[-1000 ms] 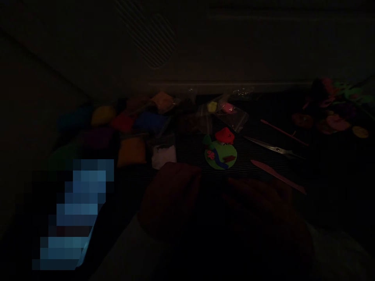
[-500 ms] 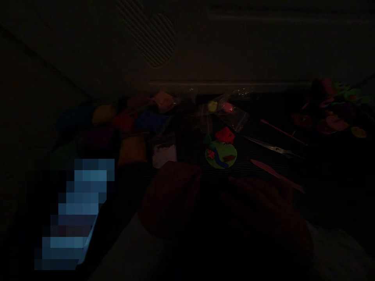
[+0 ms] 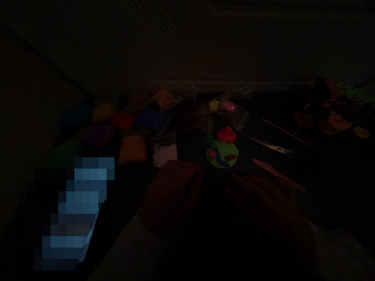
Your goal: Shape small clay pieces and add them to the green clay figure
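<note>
The scene is very dark. My left hand is closed with the fingers curled in, just in front of a clear bag of white clay; whatever its fingers hold, if anything, is hidden. To the right, my right hand has its fingers stretched out and seems to hold nothing. Beyond and between the hands lies a round green clay disc. It bears a red mushroom-like cap, a blue strip, a small brown piece, a pink flower shape and a dark green lump.
Several bags of coloured clay, one of them orange, sit on the left. A lit, blurred phone stands at front left. Scissors, a pink clay knife and a thin pink tool lie right, before colourful clay pieces.
The view has shifted very slightly. Both hands keep nearly the same place and shape, and the objects on the table have not moved.
</note>
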Action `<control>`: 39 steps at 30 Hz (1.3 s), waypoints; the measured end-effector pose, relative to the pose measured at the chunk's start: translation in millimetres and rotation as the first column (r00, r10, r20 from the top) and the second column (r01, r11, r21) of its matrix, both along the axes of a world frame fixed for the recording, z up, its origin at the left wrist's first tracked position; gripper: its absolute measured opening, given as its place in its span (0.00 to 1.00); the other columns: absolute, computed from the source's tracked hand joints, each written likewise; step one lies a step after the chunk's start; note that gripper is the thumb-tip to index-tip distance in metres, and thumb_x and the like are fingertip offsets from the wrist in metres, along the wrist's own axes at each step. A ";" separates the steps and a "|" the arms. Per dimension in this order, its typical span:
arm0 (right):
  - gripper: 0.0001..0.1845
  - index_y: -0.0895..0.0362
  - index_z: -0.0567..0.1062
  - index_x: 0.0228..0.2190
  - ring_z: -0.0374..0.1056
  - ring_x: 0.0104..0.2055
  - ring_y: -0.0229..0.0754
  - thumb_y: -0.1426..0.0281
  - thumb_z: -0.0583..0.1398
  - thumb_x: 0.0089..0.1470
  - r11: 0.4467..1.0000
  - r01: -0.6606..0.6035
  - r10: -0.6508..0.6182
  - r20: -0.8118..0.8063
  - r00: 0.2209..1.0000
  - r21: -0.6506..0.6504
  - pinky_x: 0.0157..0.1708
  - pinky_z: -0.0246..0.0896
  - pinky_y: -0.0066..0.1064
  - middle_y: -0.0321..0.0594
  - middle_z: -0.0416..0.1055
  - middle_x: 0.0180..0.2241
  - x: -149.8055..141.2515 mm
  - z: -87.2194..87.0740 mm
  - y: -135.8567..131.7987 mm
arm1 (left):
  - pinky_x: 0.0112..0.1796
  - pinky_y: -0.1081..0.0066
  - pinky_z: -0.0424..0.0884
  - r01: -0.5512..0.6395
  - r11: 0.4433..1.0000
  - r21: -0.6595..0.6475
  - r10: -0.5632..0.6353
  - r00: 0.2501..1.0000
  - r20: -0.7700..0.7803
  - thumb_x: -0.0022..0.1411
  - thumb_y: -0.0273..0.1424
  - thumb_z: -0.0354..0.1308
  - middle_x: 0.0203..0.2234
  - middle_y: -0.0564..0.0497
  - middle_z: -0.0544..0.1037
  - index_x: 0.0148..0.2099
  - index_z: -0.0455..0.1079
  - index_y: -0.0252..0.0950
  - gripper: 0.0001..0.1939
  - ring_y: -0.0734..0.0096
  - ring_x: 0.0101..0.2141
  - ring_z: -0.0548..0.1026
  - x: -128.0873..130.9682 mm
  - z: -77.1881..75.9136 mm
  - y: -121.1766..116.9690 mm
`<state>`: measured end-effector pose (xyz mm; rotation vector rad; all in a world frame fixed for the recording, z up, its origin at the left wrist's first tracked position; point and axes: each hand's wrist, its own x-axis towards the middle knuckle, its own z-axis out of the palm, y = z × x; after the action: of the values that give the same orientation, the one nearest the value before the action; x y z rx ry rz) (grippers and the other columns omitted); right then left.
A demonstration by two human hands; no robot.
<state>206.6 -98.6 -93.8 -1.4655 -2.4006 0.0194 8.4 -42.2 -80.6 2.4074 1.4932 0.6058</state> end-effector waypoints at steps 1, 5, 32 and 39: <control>0.16 0.49 0.70 0.40 0.58 0.46 0.41 0.59 0.51 0.52 1.000 0.004 -0.004 -0.014 1.000 -0.001 0.42 0.45 0.40 0.30 0.61 0.49 0.6 0.4 -0.3 | 0.34 0.71 0.66 -0.002 1.000 -0.003 0.002 1.000 -0.002 0.56 0.29 0.49 0.29 0.51 0.73 0.37 0.67 0.35 0.08 0.71 0.33 0.69 -0.1 -0.5 -0.1; 0.13 0.42 0.69 0.40 0.58 0.46 0.40 0.59 0.52 0.51 0.999 -0.032 0.032 -0.003 0.999 -0.006 0.41 0.44 0.40 0.26 0.60 0.49 1.5 -0.6 -1.1 | 0.34 0.71 0.66 0.008 1.000 0.018 -0.008 1.000 0.005 0.55 0.29 0.50 0.29 0.51 0.73 0.36 0.67 0.35 0.07 0.71 0.32 0.69 0.5 -1.3 -0.1; 0.15 0.46 0.69 0.41 0.58 0.45 0.42 0.59 0.53 0.50 0.999 -0.042 0.042 0.001 0.999 0.012 0.41 0.42 0.40 0.34 0.62 0.49 -2.7 1.1 0.4 | 0.35 0.70 0.67 -0.006 1.000 -0.003 0.006 1.000 -0.003 0.56 0.29 0.49 0.30 0.50 0.73 0.38 0.67 0.35 0.09 0.70 0.33 0.70 1.1 -4.4 1.5; 0.15 0.44 0.68 0.41 0.56 0.46 0.42 0.60 0.54 0.49 0.997 -0.059 0.061 -0.047 0.997 0.050 0.41 0.42 0.40 0.32 0.61 0.49 -0.1 -3.1 -1.2 | 0.34 0.69 0.68 -0.095 0.994 -0.054 0.094 0.996 -0.005 0.57 0.33 0.46 0.32 0.50 0.74 0.43 0.66 0.37 0.13 0.69 0.34 0.71 0.5 -5.7 2.8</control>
<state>206.5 -99.8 -96.9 -1.3555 -2.3884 0.0100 8.9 -39.4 -86.2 2.3086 1.6110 0.5739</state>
